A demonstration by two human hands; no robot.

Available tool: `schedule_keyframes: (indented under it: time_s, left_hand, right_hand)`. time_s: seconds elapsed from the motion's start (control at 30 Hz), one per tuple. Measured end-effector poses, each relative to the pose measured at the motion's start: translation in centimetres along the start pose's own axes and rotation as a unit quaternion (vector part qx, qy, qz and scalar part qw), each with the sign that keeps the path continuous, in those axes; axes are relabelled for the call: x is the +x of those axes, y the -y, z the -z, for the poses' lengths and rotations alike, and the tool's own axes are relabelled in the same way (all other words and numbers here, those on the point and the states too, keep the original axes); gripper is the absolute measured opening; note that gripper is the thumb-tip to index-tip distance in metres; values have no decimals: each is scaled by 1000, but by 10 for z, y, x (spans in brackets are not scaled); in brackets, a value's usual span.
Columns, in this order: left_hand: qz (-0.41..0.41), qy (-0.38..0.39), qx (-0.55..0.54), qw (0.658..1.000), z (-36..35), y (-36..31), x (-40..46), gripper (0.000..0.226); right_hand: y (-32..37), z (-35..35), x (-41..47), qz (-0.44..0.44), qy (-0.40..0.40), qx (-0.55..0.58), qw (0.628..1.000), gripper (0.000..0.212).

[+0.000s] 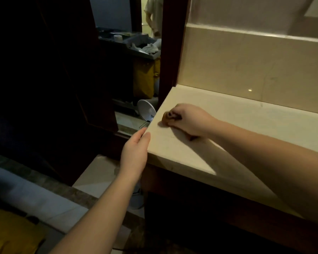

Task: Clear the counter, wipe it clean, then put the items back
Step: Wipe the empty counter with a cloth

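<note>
My right hand is curled around a small brown wad, apparently a cloth, pressed to the counter near its left end. My left hand, fingers straight, rests against that end edge. The counter's long axis runs right from the grip, so the right hand is the nearer 1 for wiping.

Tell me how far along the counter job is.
Clearing looks done: the visible counter carries no items. Wiping is in hand: the right hand presses a small brown wad near the corner, the left hand open at the edge. Returning items remains.
</note>
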State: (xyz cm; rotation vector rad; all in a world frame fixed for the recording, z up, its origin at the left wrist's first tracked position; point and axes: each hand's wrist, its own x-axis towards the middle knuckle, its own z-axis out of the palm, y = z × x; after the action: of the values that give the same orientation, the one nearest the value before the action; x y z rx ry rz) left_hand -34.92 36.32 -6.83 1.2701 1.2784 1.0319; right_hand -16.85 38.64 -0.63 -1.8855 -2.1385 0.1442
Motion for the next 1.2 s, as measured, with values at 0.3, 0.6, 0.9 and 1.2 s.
schedule_keyframes:
  time_s: [0.3,0.6,0.9,1.2]
  left_hand:
    - [-12,-7,-19,1000,-1,6,6,38]
    - [-33,-28,-45,998,-5,13,8,36]
    - [-69,-74,-45,994,-12,18,6,31]
    - [-74,-76,-60,993,-14,16,3,29]
  right_hand:
    - [9,-16,18,104,2,3,995,15]
    - [3,-20,30,113,-14,22,993,18]
    - [-19,-8,50,58,-17,-7,998,20]
    - [-39,3,50,8,-26,-1,1000,32]
